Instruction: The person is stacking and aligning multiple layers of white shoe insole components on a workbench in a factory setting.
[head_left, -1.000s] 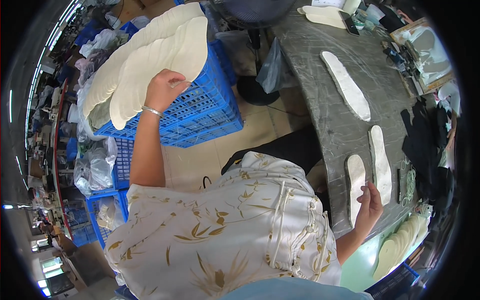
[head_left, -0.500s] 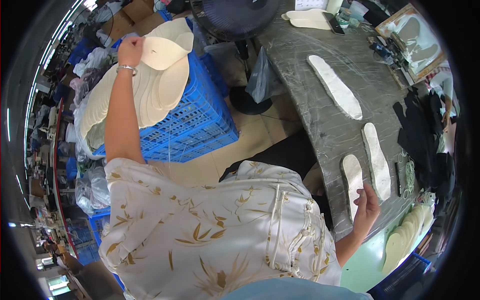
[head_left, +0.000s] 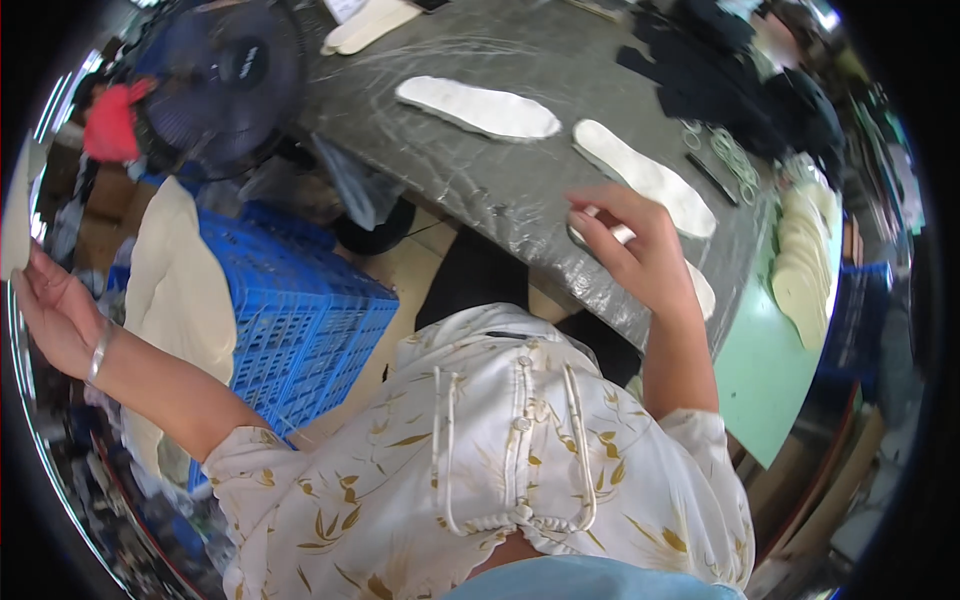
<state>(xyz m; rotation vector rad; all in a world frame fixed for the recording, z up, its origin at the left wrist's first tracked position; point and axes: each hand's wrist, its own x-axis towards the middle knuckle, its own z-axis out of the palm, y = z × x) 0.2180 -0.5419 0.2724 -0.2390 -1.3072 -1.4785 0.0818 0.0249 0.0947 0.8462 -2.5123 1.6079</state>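
At the far left edge, my left hand (head_left: 62, 312) pinches a cream insole-shaped sheet (head_left: 17, 215), which the picture's rim partly cuts off. Beside it a pile of similar cream sheets (head_left: 175, 270) rests on a blue plastic crate (head_left: 275, 310). My right hand (head_left: 640, 245) hangs over a white insole (head_left: 704, 293) near the table's front edge and hides most of it. Its fingers are bent, with a gap between thumb and forefinger; whether it touches the insole I cannot tell. Two more white fleecy insoles (head_left: 480, 107) (head_left: 650, 180) lie farther back on the dark table.
A black fan (head_left: 225, 75) stands behind the crate. On the dark table (head_left: 480, 190) are cream insoles (head_left: 370, 25), a green cord coil (head_left: 735, 165), a black pen-like stick (head_left: 712, 178) and black cloth (head_left: 720, 90). Stacked cream pieces (head_left: 803, 255) lie on a pale green surface (head_left: 765, 390).
The view has turned right. A cream sheet has come off the pile in my left hand and is now apart from it. My right hand remains by the nearest insole, now covering more of it.
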